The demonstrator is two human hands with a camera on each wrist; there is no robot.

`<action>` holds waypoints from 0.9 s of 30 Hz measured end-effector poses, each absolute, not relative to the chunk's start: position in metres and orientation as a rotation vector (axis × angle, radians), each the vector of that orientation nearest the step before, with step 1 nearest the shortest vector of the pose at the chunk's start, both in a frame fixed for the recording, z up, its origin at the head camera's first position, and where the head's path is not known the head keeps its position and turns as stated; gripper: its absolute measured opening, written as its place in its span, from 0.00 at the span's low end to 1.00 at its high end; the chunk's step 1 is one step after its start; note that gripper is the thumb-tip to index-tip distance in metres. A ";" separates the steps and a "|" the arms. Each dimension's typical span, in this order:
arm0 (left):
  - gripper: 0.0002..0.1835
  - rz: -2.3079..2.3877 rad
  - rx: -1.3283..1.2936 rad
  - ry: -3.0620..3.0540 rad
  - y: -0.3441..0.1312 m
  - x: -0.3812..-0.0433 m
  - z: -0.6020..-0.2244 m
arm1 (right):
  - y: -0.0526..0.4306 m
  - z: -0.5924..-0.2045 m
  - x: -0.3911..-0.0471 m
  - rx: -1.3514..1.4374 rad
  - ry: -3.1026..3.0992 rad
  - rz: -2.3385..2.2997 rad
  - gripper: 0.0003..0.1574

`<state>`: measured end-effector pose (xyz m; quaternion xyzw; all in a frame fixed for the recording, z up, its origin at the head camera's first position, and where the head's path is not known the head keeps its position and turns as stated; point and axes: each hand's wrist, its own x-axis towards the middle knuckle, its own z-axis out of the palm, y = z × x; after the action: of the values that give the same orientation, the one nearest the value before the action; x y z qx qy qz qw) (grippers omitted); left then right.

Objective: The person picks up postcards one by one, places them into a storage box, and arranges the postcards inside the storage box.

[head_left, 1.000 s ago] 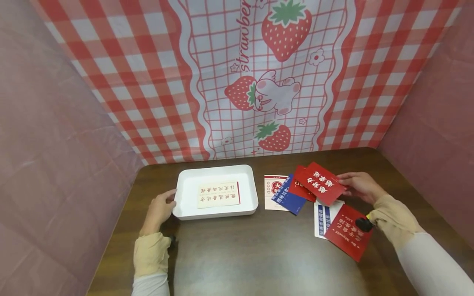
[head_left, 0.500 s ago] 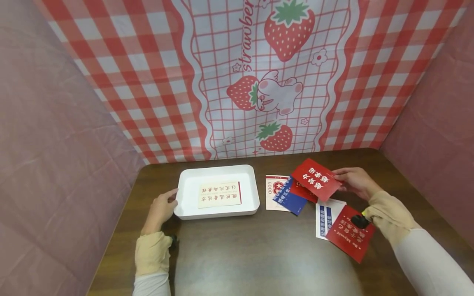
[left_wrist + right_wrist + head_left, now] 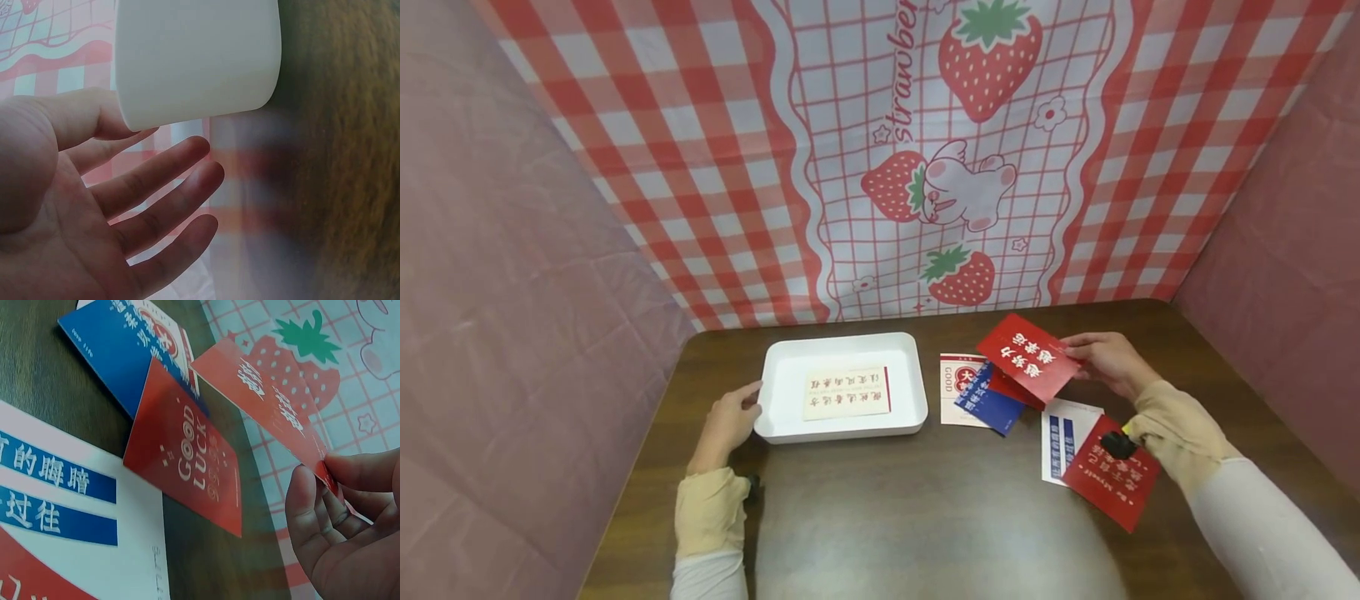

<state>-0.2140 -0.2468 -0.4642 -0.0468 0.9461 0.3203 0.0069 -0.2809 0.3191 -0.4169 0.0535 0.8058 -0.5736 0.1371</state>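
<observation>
In the head view, my left hand [image 3: 726, 425] is at the left rim of a white tray [image 3: 842, 436]. The left wrist view shows the thumb and index finger at that rim, while the other fingers [image 3: 200, 178] reach out loosely beside the wall. A cream card [image 3: 847, 393] with red print lies in the tray. My right hand [image 3: 1108, 360] pinches a red card [image 3: 1026, 358] by its edge, between thumb and fingertips. The held card is raised and tilted in the right wrist view. Below it lies a red "GOOD LUCK" card [image 3: 187, 453], partly covered in the head view.
Left of the held card, a blue card [image 3: 988, 402] overlaps a white-and-red card [image 3: 958, 389]. Nearer my right forearm, a red card [image 3: 1112, 475] lies over a white card [image 3: 1070, 429] with blue bands. A strawberry-print cloth [image 3: 917, 167] hangs behind the brown table [image 3: 910, 525].
My right hand has moved left and slightly away from me with the red card, uncovering more of the white card with blue bands. The left hand stays at the tray's rim.
</observation>
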 end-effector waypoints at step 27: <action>0.27 1.008 -0.159 2.941 -0.248 -0.215 -0.463 | 0.286 -0.404 -0.285 0.154 2.383 -1.614 0.31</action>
<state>-0.2153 -0.2477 -0.4635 -0.0512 0.9447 0.3236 0.0142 -0.2853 0.2858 -0.4038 0.0529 0.8199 -0.5552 0.1293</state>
